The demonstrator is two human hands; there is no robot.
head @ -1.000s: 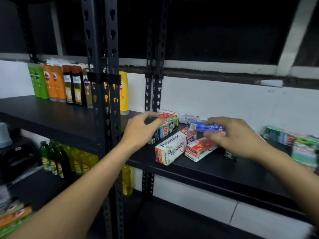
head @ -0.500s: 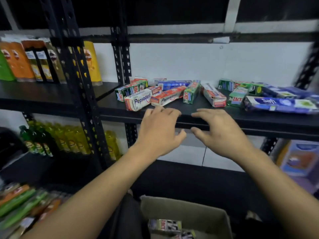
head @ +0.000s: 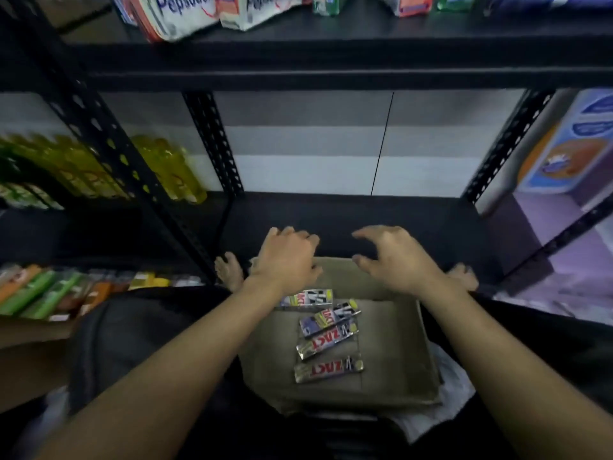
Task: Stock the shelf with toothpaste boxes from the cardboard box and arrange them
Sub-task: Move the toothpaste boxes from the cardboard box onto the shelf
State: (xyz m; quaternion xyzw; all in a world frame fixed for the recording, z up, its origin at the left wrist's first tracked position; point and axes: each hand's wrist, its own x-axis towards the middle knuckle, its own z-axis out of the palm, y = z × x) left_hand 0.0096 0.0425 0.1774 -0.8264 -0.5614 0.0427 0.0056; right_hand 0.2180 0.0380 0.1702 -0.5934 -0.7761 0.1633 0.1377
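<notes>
An open cardboard box [head: 391, 353] sits low in front of me between my legs. Several silver-and-red toothpaste boxes [head: 326, 340] lie flat on its bottom. My left hand [head: 285, 257] hovers over the box's far left rim, fingers loosely bent, holding nothing. My right hand [head: 394, 257] hovers over the far right rim with fingers spread and empty. Above, the black shelf [head: 331, 61] carries toothpaste boxes [head: 185, 14] lying along its front; only their lower ends show.
Black perforated uprights [head: 212, 141] frame the bay. Yellow bottles [head: 169, 167] stand on a lower shelf to the left, green and orange packs [head: 43, 293] below them. A blue and orange package [head: 564, 147] stands at right. My bare feet [head: 229, 270] flank the box.
My view has dropped from the shelf to the cardboard box. Both hands left the toothpaste boxes on the shelf and came down empty over the box's far rim.
</notes>
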